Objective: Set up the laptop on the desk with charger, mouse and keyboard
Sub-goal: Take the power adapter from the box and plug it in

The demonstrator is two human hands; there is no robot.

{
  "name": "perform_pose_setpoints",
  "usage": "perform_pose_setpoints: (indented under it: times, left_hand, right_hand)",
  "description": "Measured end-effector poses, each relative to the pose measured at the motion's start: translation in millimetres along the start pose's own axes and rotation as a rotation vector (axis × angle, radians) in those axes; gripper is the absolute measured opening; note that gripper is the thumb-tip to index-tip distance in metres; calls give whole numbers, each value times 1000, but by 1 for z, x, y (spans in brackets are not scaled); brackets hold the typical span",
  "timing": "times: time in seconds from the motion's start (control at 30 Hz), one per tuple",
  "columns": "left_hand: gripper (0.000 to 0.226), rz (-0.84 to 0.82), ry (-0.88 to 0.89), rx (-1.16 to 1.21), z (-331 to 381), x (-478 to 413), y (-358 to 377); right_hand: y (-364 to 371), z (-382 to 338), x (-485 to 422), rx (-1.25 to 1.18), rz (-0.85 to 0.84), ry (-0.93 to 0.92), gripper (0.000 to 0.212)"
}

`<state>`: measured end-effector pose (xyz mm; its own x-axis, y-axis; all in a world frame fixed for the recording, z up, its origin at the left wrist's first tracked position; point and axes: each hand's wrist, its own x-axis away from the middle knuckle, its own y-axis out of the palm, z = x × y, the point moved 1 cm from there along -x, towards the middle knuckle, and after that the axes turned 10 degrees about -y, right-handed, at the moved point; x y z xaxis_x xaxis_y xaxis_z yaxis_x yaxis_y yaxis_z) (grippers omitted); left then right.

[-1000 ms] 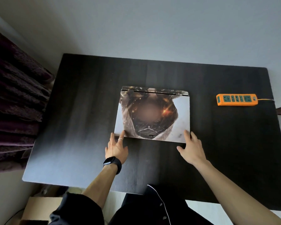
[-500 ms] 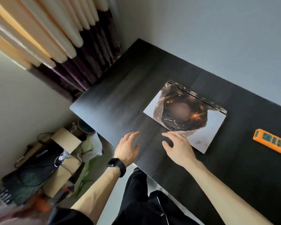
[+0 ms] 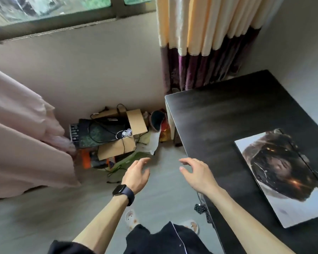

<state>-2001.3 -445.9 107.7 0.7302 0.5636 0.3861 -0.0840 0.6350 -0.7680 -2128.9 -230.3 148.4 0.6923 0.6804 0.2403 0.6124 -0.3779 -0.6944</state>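
Closed laptop on dark desk, left hand and right hand with fingers released, empty

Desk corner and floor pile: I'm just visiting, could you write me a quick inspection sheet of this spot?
Surface: dark desk, set against the wall.
Job's things: closed laptop flat on the desk; what looks like a keyboard in the floor pile; charger and mouse not made out.
Clutter: cardboard box and oddments heaped on the floor by the wall.
Hands: left hand and right hand open, holding nothing, held out toward the pile.
Cables: black cable looped over the pile.
Surroundings: window, curtain, pink cloth.
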Motion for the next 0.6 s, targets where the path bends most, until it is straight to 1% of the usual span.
perform_pose_setpoints:
  times: [0.13, 0.27, 0.47, 0.6]
  left_hand:
    - [38, 5, -61, 78, -49, 1, -30]
    - [37, 13, -123, 108, -110, -8, -66]
    - [38, -2, -195, 138, -180, -36, -113]
    - [37, 9, -251, 171, -210, -50, -133]
  right_hand:
    - [31, -45, -27, 10, -30, -40, 31]
    - [79, -94, -47, -16, -71, -54, 27]
    - [135, -141, -80, -38, -123, -29, 28]
    - [160, -161, -102, -54, -158, -11, 28]
